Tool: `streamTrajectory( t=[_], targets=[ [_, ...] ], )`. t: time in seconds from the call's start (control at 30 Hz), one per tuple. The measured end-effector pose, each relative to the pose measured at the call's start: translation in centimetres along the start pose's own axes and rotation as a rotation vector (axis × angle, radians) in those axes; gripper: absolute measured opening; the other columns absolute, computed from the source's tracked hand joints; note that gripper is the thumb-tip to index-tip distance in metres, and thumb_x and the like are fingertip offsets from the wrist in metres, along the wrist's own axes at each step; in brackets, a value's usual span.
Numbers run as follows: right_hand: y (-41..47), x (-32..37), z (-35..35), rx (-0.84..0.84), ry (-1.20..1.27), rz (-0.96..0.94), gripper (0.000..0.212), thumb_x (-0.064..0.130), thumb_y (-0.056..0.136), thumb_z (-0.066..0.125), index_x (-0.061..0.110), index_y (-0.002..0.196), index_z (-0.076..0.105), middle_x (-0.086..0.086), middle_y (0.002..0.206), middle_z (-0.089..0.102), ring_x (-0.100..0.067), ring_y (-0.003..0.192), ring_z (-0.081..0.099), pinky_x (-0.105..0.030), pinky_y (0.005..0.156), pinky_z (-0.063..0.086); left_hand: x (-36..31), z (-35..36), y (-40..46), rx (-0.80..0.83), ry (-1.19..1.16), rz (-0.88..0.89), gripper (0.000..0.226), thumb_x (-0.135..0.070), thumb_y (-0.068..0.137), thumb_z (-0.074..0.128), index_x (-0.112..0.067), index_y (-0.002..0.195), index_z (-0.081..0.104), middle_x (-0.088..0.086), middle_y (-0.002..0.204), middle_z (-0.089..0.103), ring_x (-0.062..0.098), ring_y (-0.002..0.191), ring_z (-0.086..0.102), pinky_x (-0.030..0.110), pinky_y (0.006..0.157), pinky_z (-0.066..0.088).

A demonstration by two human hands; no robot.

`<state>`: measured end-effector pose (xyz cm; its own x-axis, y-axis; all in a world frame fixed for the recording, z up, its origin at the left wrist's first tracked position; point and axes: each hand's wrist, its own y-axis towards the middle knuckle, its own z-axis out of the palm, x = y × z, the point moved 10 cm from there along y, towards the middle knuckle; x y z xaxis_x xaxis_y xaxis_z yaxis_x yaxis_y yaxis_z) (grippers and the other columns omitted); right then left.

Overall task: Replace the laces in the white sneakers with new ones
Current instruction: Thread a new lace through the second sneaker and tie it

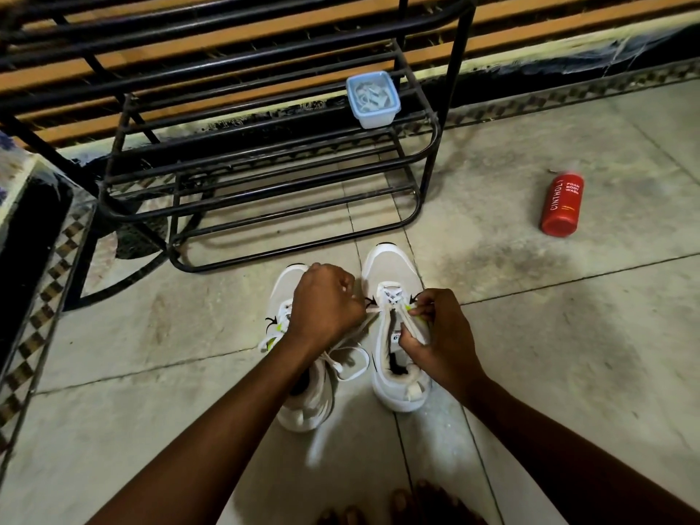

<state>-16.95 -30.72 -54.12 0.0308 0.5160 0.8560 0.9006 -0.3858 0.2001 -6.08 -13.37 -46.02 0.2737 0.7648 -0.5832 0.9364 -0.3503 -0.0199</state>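
Standing at ten o'clock, the black shoe rack [265,176] carries a lidded plastic box [373,99]. Below it on the tiled floor [568,335] sit two white sneakers: the left sneaker [282,297], with the left hand [325,303] fisted around a white lace [373,310], then the right sneaker [394,267], whose tongue the right hand [441,339] pinches. At three o'clock lies a red bottle [561,205].

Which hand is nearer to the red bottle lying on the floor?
Right. The right hand is at the right sneaker, on the side of the red bottle. The left hand is farther away, over the left sneaker.
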Motion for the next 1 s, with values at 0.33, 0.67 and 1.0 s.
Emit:
streamTrajectory(
  t=[0.33, 0.67, 1.0],
  targets=[
    [0.0, 0.5, 0.2, 0.009, -0.040, -0.018, 0.055, 0.019, 0.061, 0.082, 0.018, 0.108, 0.053, 0.002, 0.103, 0.053, -0.014, 0.092, 0.062, -0.038, 0.075, 0.056, 1.8, 4.4, -1.3, 0.293, 0.070, -0.081, 0.005, -0.029, 0.083, 0.073, -0.027, 0.087, 0.075, -0.018, 0.092, 0.070, 0.028, 0.112, 0.058, 0.040, 0.099, 0.049],
    [0.2, 1.4, 0.5, 0.038, -0.129, -0.050, 0.051, 0.034, 0.066, 0.078, 0.019, 0.109, 0.054, 0.006, 0.102, 0.050, -0.010, 0.087, 0.060, -0.033, 0.070, 0.054, 1.8, 6.6, -1.6, 0.398, 0.258, -0.047, 0.007, -0.028, 0.083, 0.060, -0.024, 0.085, 0.065, -0.002, 0.103, 0.065, 0.027, 0.115, 0.053, 0.049, 0.103, 0.040],
    [1.3, 3.2, -0.9, 0.047, 0.126, -0.108, 0.045, 0.017, 0.074, 0.080, 0.014, 0.112, 0.057, 0.002, 0.107, 0.063, -0.018, 0.097, 0.066, -0.043, 0.081, 0.056, -0.3, 1.2, -0.9, 0.115, -0.038, -0.047, 0.002, -0.026, 0.083, 0.068, -0.025, 0.082, 0.066, -0.008, 0.076, 0.071, 0.019, 0.091, 0.068, 0.046, 0.097, 0.047]
  ],
)
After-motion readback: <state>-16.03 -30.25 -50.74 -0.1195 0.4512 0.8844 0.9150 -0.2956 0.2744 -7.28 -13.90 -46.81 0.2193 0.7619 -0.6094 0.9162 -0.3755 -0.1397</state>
